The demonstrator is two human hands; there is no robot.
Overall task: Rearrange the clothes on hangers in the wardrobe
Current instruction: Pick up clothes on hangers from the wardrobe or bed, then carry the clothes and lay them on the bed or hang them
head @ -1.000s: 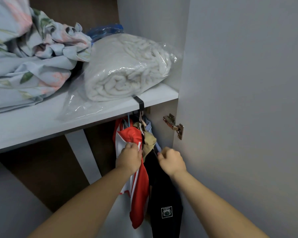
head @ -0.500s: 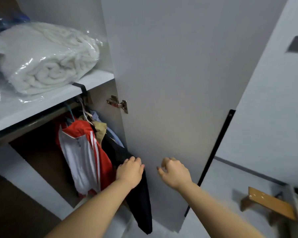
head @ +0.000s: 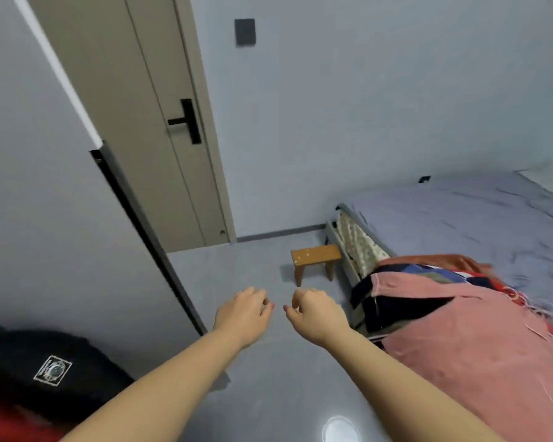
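Observation:
Both hands hover in front of me over the grey floor and hold nothing. My left hand (head: pixel 245 312) and my right hand (head: pixel 316 312) have loosely curled fingers, a small gap between them. A black garment (head: pixel 45 374) with a white square patch hangs at the lower left, a strip of red cloth (head: pixel 4 422) below it. To the right, a pile of clothes lies on the bed's near end: a pink garment (head: pixel 460 333) on top, dark blue, red and orange pieces (head: pixel 428 272) beneath. The wardrobe's inside is out of view.
The open wardrobe door (head: pixel 45 202) stands at my left with a black edge strip. A beige room door (head: pixel 147 122) with a black handle is behind it. A small wooden stool (head: pixel 315 256) stands by the bed (head: pixel 476 212), which has a purple-grey sheet.
My view has swung right from the wardrobe to the room and the bed. My left hand has let go of the hanging clothes; both hands are now in open air.

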